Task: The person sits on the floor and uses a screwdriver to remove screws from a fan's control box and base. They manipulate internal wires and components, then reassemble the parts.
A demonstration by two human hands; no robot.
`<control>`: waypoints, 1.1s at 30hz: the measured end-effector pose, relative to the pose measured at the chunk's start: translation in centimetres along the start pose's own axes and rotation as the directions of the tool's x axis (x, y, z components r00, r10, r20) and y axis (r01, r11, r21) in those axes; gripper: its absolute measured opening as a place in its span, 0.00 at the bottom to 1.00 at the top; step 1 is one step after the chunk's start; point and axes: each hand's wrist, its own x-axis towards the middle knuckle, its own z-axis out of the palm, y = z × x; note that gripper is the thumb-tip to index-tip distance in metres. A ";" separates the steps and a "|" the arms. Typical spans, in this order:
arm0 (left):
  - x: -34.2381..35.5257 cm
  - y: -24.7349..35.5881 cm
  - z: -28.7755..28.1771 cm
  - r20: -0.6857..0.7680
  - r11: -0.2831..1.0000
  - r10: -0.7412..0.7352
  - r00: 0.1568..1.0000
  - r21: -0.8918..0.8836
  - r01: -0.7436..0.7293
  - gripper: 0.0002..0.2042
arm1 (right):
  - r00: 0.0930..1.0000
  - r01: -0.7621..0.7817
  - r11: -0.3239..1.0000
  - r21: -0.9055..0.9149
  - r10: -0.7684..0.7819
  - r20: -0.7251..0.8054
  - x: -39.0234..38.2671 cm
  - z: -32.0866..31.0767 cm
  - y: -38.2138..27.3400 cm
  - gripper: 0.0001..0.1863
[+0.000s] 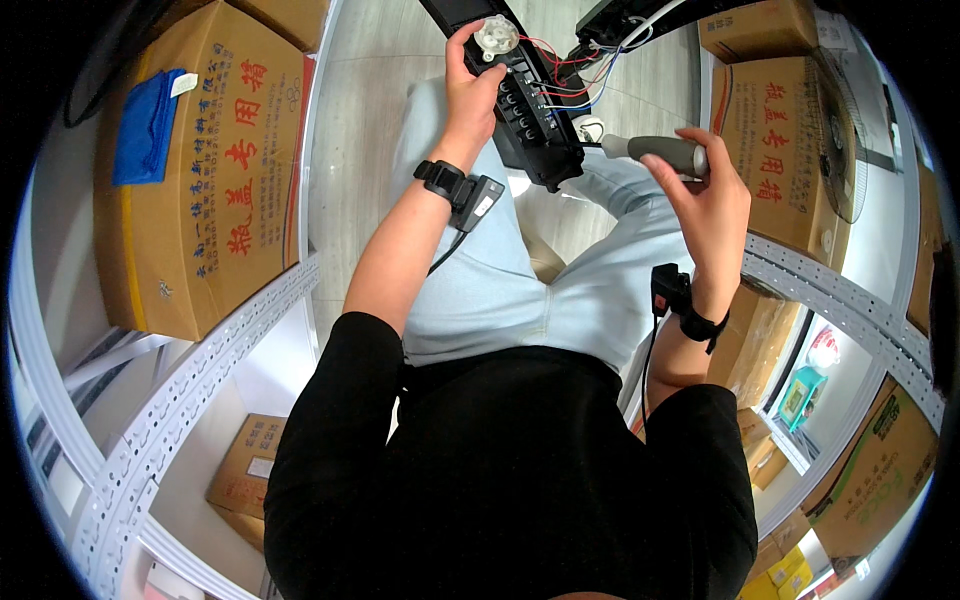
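Note:
My left hand [472, 105] is closed round a whitish, see-through round plastic part [497, 38], with the index finger on its left side and the thumb just below it. That part sits against a long black plastic housing [530, 165] tilted above my legs, which has a row of small fittings and red, white and blue wires [590, 95]. In my right hand [712, 195] is a screwdriver [672, 154] with a grey handle. It points left towards the housing's near right end; whether its tip touches is hard to tell.
A second black part [610, 20] with cables lies at the top. Cardboard boxes [215, 170] stand on metal shelving [190, 400] at my left, a blue cloth [148, 128] on one. More boxes [775, 150] and a round fan guard [838, 140] are at the right.

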 end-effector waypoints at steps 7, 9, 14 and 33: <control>0.2 0.0 0.0 -0.014 0.999 0.013 1.000 0.038 -0.012 0.31 | 0.984 0.178 0.984 0.020 -0.179 0.023 -0.3 -0.3 0.7 0.18; 0.2 -0.1 -0.1 -0.001 0.999 0.018 1.000 0.046 -0.018 0.31 | 0.995 0.096 0.983 -0.155 -0.100 -0.014 -0.1 0.1 0.4 0.17; -0.1 0.3 0.3 -0.024 1.000 -0.006 1.000 0.006 0.006 0.31 | 0.993 0.107 0.991 -0.076 -0.111 -0.043 -0.1 0.2 0.3 0.17; 0.0 0.2 0.2 -0.039 1.000 -0.006 0.999 0.002 0.006 0.32 | 0.978 0.207 0.966 0.153 -0.207 -0.015 -0.4 -0.3 0.6 0.18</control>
